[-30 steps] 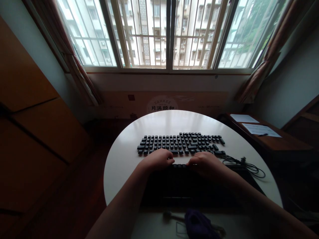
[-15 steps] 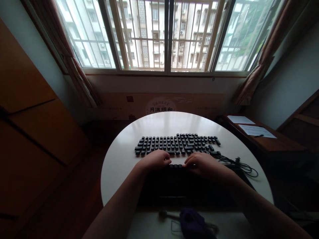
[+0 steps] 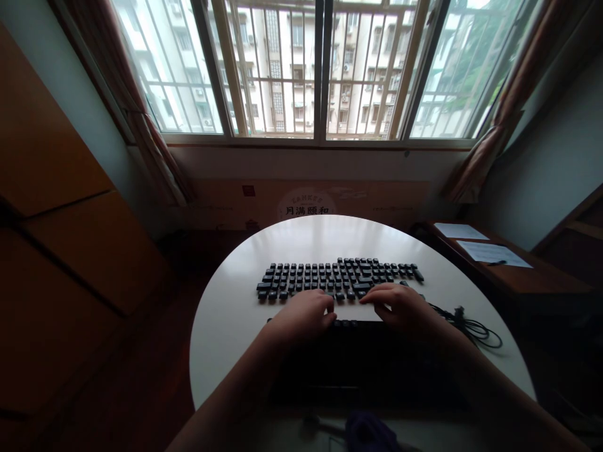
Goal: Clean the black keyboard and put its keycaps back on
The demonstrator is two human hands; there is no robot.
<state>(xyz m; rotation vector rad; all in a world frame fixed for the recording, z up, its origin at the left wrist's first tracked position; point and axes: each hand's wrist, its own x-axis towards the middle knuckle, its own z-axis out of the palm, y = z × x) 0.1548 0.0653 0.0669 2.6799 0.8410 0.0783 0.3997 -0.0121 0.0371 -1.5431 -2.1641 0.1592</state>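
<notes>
Loose black keycaps [image 3: 311,276] lie in rows on the white round table [image 3: 226,326]. Nearer to me sits a dark keyboard body [image 3: 330,364], with a few keycaps [image 3: 346,323] on its far edge. My left hand [image 3: 308,311] is curled by that edge, beside these keycaps; its fingertips are bent in, and I cannot make out whether they hold anything. My right hand [image 3: 400,304] reaches past the keyboard body to the nearest row. Its forefinger touches a keycap [image 3: 362,294] there, with the thumb apart from it.
A coiled black cable [image 3: 475,329] lies on the right of the table. At the near edge are a purple object [image 3: 370,433] and a dim brush-like tool [image 3: 313,424]. A brown side table [image 3: 541,282] with papers [image 3: 494,253] and a pen stands at the right.
My right hand has moved forward from the keyboard's far edge to the nearest row of loose keycaps. My left hand stays by the edge. The whole view has shifted slightly.
</notes>
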